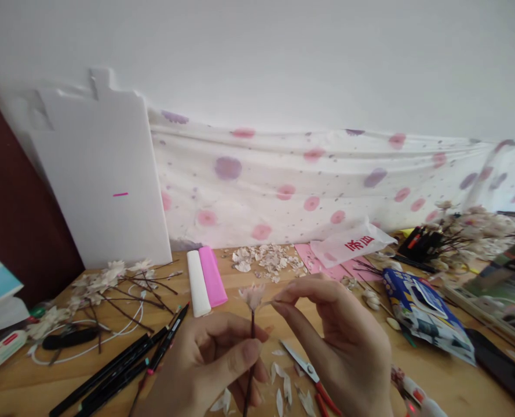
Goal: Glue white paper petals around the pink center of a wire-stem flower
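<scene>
While a flower is held upright by its stem between the left hand's thumb and fingers, a petal is pinched beside it by the right hand; scissors and petals lie below on the wooden table, backed by a draped wall.

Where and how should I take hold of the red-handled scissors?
Best by the red handles, coming from the near side with the right hand once its fingers are free. The scissors lie with blades angled away and leftward, handles toward you.
</scene>
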Action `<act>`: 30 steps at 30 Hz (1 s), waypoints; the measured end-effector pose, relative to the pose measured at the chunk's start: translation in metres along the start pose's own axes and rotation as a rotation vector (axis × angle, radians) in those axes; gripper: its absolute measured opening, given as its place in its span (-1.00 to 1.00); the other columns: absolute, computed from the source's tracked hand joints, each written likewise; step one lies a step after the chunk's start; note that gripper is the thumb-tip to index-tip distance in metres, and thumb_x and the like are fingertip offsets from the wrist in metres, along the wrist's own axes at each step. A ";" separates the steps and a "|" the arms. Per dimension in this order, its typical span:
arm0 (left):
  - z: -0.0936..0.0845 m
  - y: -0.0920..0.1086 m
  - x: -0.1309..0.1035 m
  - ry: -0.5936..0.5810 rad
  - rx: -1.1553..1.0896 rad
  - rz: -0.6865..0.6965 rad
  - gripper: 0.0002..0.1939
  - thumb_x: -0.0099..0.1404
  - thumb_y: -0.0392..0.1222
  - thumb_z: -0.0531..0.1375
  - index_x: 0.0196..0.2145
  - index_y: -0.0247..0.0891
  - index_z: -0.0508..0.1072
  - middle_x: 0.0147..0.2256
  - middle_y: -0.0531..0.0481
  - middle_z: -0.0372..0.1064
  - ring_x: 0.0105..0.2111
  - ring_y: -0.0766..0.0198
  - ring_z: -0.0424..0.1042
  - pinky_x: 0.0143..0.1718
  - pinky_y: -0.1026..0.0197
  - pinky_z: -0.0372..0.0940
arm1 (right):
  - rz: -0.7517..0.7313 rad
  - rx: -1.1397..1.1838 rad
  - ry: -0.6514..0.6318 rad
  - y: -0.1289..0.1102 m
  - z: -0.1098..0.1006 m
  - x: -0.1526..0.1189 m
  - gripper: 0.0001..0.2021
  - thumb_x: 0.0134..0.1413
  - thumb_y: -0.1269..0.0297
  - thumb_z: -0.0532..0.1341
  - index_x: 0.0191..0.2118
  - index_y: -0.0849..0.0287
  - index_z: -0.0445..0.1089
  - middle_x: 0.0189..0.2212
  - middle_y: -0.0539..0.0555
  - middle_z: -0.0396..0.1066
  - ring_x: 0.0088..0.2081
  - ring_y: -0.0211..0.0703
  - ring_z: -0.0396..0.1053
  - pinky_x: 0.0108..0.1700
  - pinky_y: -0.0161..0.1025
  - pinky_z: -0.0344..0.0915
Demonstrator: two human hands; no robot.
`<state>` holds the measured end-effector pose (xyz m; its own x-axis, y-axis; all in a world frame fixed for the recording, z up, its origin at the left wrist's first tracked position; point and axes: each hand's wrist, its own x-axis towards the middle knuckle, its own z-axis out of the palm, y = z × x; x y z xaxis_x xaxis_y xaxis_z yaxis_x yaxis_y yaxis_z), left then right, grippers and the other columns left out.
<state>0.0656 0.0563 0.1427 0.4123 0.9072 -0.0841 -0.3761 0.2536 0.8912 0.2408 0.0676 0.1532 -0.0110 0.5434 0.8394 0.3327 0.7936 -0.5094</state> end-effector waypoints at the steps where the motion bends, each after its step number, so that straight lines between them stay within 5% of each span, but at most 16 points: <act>1: 0.001 0.001 0.000 0.003 -0.001 -0.003 -0.62 0.06 0.08 0.51 -0.35 -0.28 0.63 -0.63 0.06 0.49 -0.64 0.41 0.46 -0.59 0.44 0.33 | 0.003 -0.010 0.001 0.000 0.000 0.000 -0.76 0.18 0.55 0.31 -0.15 0.03 0.43 -0.36 -0.06 0.51 -0.32 -0.25 0.49 -0.27 -0.29 0.45; 30: 0.008 0.008 -0.004 0.077 0.010 -0.053 -0.59 -0.04 0.11 0.55 -0.40 -0.26 0.63 -0.63 0.05 0.51 -0.66 0.43 0.44 -0.59 0.45 0.28 | 0.056 -0.010 0.023 0.001 0.006 -0.001 -0.81 0.19 0.50 0.28 -0.19 0.03 0.43 -0.38 -0.08 0.51 -0.34 -0.31 0.50 -0.28 -0.40 0.47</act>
<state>0.0677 0.0514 0.1541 0.3658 0.9159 -0.1652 -0.3467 0.2989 0.8891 0.2351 0.0692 0.1507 0.0296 0.5801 0.8140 0.3414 0.7596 -0.5536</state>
